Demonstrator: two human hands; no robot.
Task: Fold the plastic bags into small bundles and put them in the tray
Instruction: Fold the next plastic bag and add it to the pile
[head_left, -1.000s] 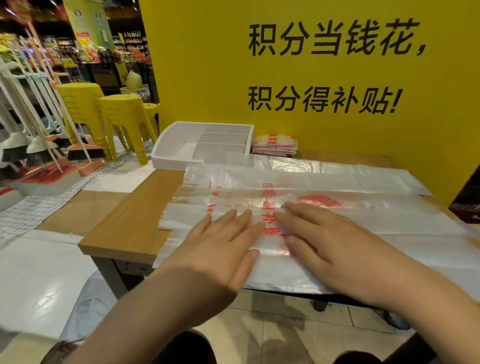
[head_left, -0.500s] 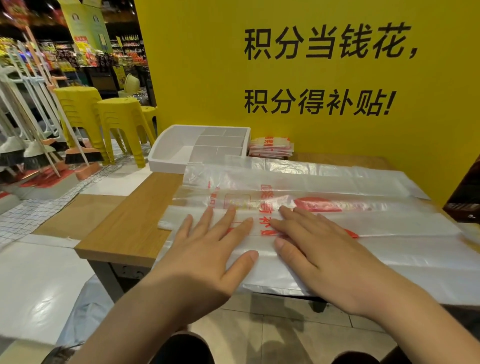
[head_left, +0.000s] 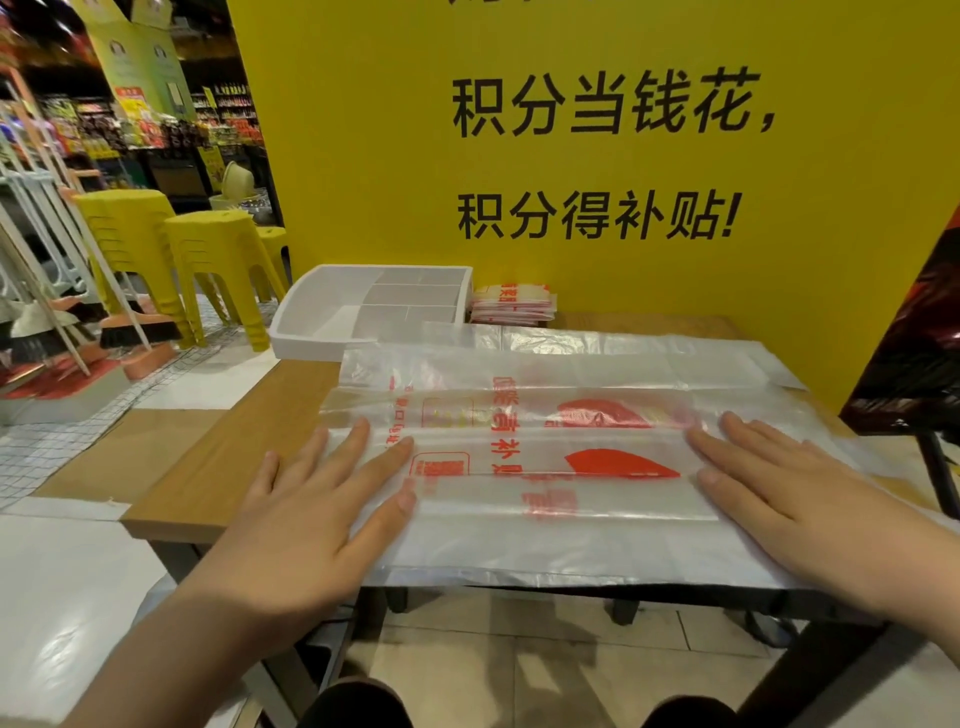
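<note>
A clear plastic bag with red print lies flat on the wooden table, folded lengthwise into a long band. My left hand presses flat on its left end with fingers spread. My right hand presses flat on its right part, fingers straight. More clear bags lie spread beneath and behind it. A white divided tray stands at the table's far left corner, its compartments showing nothing inside. Beside the tray sits a stack of folded bags.
A yellow wall with black lettering rises right behind the table. A dark red object leans at the right edge. Yellow stools and brooms stand on the floor to the left.
Both hands slid apart along the bag from its middle: the left went left, the right went far right. The red print between them now shows. The camera moved closer.
</note>
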